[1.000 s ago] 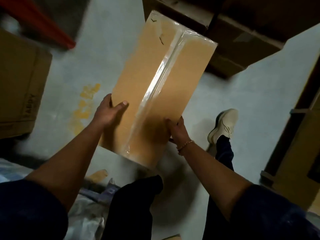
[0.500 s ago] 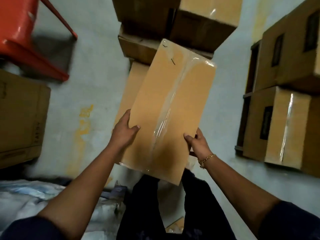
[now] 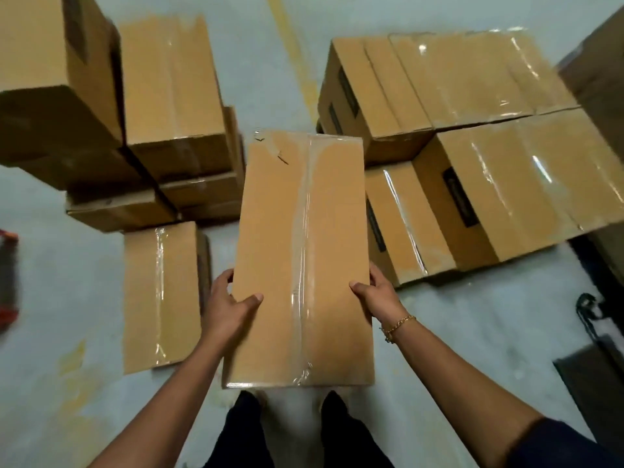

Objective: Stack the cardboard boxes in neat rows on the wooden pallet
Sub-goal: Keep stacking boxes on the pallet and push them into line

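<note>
Left hand: My left hand (image 3: 229, 309) grips the left long side of the carried box (image 3: 300, 265). The thumb lies flat on top. The other fingers curl over the edge and go under it.
Right hand: My right hand (image 3: 374, 295) grips the right long side, straight across from the left one. The thumb is on top and the fingers wrap round the edge. A gold bracelet (image 3: 398, 325) sits on that wrist.
Box: It is long and brown with a flat top. I hold it up in the air between both hands, above my legs (image 3: 243, 434). Its long way points away from me.
Tape: A shiny clear tape strip (image 3: 305, 248) runs down the middle of the top, from the far end to the near end. Small dark marks show near the far left corner.
Near left: A floor box (image 3: 158, 295) lies flat just left of my left hand, taped the same way.
Far left: A pile of boxes (image 3: 169, 96) stands behind it.
Right: The rows of boxes (image 3: 472, 146) sit side by side, touching, with shiny tops and dark labels on their sides. I cannot tell what they rest on.
Floor: The grey floor (image 3: 67, 265) has a yellow line (image 3: 297, 62) between the two groups.
</note>
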A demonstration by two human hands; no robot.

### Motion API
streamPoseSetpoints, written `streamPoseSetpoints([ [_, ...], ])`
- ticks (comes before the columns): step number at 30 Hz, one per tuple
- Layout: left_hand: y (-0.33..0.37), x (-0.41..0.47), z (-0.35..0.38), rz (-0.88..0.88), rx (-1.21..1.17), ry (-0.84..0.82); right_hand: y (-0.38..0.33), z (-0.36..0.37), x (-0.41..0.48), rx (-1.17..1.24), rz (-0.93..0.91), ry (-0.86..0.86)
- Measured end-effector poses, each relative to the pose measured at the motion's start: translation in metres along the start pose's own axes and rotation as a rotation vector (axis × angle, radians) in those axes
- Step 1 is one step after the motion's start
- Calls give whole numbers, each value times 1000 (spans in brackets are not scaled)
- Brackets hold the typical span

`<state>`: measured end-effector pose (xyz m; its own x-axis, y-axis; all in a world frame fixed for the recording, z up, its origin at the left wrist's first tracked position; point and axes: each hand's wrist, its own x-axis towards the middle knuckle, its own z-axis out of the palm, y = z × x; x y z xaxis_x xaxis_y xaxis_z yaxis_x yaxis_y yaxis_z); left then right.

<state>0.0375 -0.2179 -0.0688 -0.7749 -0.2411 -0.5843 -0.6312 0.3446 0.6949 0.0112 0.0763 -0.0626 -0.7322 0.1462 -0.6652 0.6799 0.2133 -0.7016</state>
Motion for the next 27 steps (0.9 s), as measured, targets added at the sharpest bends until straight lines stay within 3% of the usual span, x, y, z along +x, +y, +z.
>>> streamPoseSetpoints([
  [7, 79, -28, 168, 38, 75, -194, 18, -195, 5, -74, -54, 69],
  [12, 108, -36, 261, 37, 57, -250, 35, -294, 24, -129, -8, 90],
  [21, 144, -8, 385, 7, 100, -311, 61, -383, 117, -297, 42, 128],
  [27, 145, 33, 473, -66, 80, -276, 87, -428, 223, -604, 26, 170],
])
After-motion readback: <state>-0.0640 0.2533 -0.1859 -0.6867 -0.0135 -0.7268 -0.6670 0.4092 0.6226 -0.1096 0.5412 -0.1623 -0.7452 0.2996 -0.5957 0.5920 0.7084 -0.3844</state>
